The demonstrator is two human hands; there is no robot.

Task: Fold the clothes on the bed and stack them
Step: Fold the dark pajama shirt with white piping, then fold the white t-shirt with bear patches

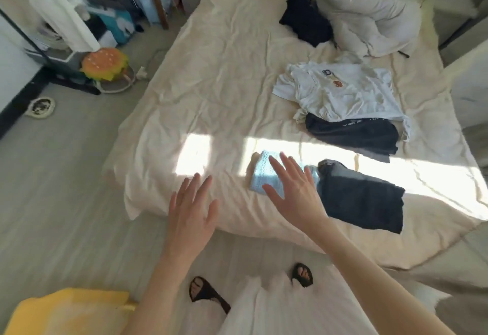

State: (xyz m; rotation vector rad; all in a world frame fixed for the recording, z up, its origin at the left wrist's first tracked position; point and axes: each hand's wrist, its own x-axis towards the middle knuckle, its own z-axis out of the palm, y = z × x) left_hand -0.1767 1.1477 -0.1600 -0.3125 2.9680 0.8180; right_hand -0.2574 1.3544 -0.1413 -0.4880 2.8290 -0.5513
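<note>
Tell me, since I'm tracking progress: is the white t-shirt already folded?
No, the white t-shirt lies spread and rumpled over a dark garment.

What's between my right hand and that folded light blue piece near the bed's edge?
Nothing visible. The right hand is open right over the folded light blue garment, partly covering it. The dark folded garment lies beside it, to the right, out of the path.

The bed (211, 75) is being covered by a cream sheet of matt, finely creased cloth. A small folded garment (260, 176) of pale blue cloth is being edged by a lacy, openwork band. Beside it, dark folded trousers (361, 197) are being shown in heavy, matt fabric like denim. The white T-shirt (343, 91) is being seen as thin, rumpled cotton-like cloth. The floor (58, 176) is being shown as smooth pale boards.
</note>
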